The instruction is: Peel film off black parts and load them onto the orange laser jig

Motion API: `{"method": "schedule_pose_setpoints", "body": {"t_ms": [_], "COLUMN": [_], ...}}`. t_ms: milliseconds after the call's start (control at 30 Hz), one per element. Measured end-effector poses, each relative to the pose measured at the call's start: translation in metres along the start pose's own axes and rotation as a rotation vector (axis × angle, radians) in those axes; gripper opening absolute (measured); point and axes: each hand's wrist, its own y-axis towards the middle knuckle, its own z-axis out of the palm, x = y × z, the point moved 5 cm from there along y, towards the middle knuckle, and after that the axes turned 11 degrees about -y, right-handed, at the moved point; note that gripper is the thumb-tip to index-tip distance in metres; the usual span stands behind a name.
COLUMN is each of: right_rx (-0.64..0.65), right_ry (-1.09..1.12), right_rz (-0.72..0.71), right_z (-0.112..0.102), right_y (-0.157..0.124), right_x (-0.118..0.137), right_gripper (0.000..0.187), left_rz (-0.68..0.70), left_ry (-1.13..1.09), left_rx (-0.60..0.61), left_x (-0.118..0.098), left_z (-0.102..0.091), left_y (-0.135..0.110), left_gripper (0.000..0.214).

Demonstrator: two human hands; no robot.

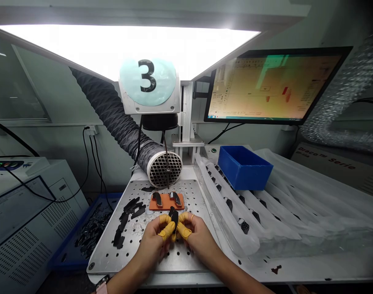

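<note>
A small black plastic part (174,216) stands upright between my left hand (149,247) and my right hand (198,241). Yellow finger cots (167,229) cover the fingertips of both hands, and both pinch the part. Just beyond my fingers lies an orange fixture plate (166,201) with two black parts seated on it. A loose row of several black parts (123,220) lies on the perforated metal plate (113,255), to the left of my left hand.
A blue tray of black parts (91,230) sits left of the plate. Clear plastic trays holding dark parts (232,204) lie to the right, with a blue bin (243,167) behind them. Behind the plate stand a marking head labelled 3 (148,85), a round ducted vent (165,167) and a monitor (272,85).
</note>
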Motion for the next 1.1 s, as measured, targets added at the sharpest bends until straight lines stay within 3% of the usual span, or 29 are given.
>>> {"method": "schedule_pose_setpoints", "body": {"t_ms": [233, 400, 633, 1100], "right_rx": [-0.007, -0.050, -0.041, -0.038], "right_ry": [-0.025, 0.001, -0.074, -0.092], "right_rz": [-0.010, 0.044, 0.001, -0.005], "right_z": [0.001, -0.001, -0.002, -0.002], "right_y": [-0.002, -0.002, -0.002, -0.001], "right_x": [-0.001, -0.005, -0.004, -0.007], "right_gripper": [0.009, 0.018, 0.014, 0.013], "left_rz": [-0.013, 0.000, 0.027, 0.030], "left_ry": [-0.021, 0.065, 0.135, 0.130], "left_rx": [-0.032, 0.049, 0.099, 0.086], "left_x": [0.005, 0.009, 0.011, 0.015], "left_z": [-0.004, -0.001, 0.000, -0.004], "left_y": [0.003, 0.006, 0.008, 0.010], "left_gripper": [0.028, 0.022, 0.015, 0.015]}}
